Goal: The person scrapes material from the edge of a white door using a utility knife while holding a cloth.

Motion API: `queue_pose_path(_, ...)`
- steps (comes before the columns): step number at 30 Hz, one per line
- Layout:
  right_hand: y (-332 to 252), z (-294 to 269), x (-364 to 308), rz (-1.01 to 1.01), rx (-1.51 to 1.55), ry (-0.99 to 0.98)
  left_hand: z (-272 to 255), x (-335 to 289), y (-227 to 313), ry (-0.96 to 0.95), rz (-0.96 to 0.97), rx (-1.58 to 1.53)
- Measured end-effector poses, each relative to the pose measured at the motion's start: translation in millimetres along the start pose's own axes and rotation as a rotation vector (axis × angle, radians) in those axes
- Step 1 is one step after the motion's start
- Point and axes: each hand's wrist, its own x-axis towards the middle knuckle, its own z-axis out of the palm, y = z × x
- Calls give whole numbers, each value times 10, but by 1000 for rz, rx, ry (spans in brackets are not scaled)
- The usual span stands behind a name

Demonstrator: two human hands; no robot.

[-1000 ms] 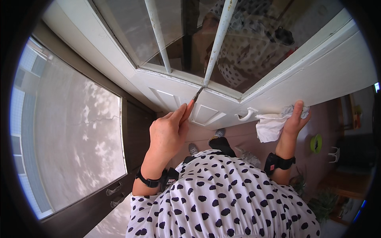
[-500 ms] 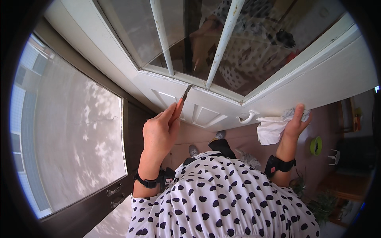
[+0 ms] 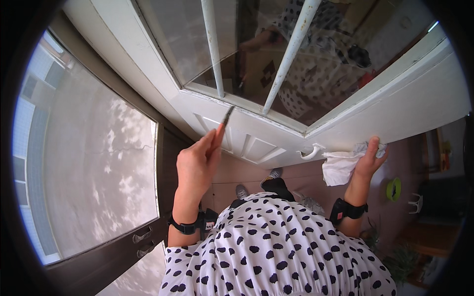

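Observation:
My left hand (image 3: 194, 165) is closed around a small brush (image 3: 227, 117) with an orange-red handle and a dark, slightly blurred tip. That tip points up at the white ledge (image 3: 252, 114) under the door's glass, left of the second bar. The white door (image 3: 185, 106) stands before me, with chipped paint along the ledge. In my right hand (image 3: 366, 163), thumb up beside the door's edge, is a bunched white and grey cloth (image 3: 337, 168). Whether this hand touches the door I cannot tell. A white door handle (image 3: 312, 152) curves out just left of the cloth.
Two light metal bars (image 3: 288, 56) cross the glass pane (image 3: 340, 59), which mirrors my dotted shirt. A dark door frame with pull handles (image 3: 142, 235) borders the left side. A green bowl-like thing (image 3: 393, 190) and a plant (image 3: 402, 256) are at the right.
The brush tip has moved a little left along the ledge. The door sits slightly lower and further right in view. Both hands keep their holds.

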Motion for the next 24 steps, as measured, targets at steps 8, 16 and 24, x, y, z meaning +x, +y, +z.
queue_pose_path(8,-91,22,-99,-22,22,-131,-139,-26,-232,8,42,22)
queue_pose_path(16,-100,66,-254,-31,-12,-113,-367,-41,-478,171,-34,134)
queue_pose_path(24,-219,152,-390,-27,-34,-103,-320,-98,-626,161,-27,272)
